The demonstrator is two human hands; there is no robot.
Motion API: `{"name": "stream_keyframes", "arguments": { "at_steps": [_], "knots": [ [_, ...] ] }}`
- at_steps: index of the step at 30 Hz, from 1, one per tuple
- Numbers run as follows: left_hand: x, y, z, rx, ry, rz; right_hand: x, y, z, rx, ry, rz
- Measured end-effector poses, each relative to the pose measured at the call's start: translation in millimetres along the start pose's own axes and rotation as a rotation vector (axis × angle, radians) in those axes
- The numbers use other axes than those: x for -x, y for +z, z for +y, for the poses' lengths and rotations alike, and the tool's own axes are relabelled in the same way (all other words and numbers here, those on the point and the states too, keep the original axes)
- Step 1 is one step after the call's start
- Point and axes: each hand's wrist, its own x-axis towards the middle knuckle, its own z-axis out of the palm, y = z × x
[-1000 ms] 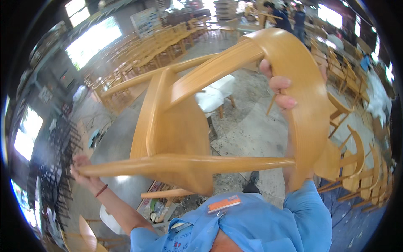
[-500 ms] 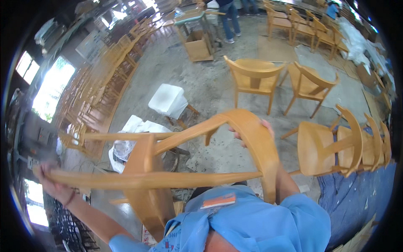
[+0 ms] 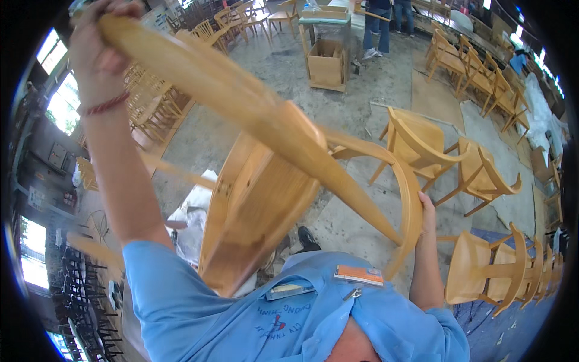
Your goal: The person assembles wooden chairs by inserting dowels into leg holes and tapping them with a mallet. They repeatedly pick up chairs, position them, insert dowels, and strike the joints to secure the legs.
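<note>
A light wooden chair [image 3: 259, 196] hangs tilted in front of my body, held off the floor by both hands. My left hand [image 3: 105, 45], raised at the upper left and slightly blurred, is wrapped round the end of one chair leg [image 3: 199, 78]. Across at the other side, my right hand [image 3: 426, 214] grips the curved backrest [image 3: 412, 205] from its outer side, with part of the fingers hidden behind it. The seat's underside faces up toward me. Two more of its legs stick out to the left, smeared by motion.
Two finished chairs [image 3: 416, 145] stand ahead to the right. A row of chairs [image 3: 473, 277] stands at the near right by a blue mat [image 3: 500, 323]. White wrapping [image 3: 192, 214] lies behind the held chair. A cart with a cardboard box [image 3: 325, 63] and people stand farther off.
My left hand has risen, lifting the leg end up and toward me. The chair has turned so its seat underside shows. The right hand stays on the backrest.
</note>
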Motion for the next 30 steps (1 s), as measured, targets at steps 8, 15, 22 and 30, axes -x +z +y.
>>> {"name": "stream_keyframes", "arguments": {
  "at_steps": [8, 15, 22, 30],
  "knots": [
    [-74, -92, -167, -0.117, -0.118, 0.200, -114, 58, 78, 0.549, 0.209, 0.151],
    [12, -209, -298, -0.237, -0.314, 0.113, -103, -4, 129, 0.996, 0.462, 0.383],
    [197, -258, -348, -0.487, -0.702, 0.069, -54, -42, 132, 1.454, 0.882, 0.292],
    [300, -245, -308, -0.750, -0.580, 0.425, -279, 3, 120, 2.027, 0.512, -0.565]
  ]
}}
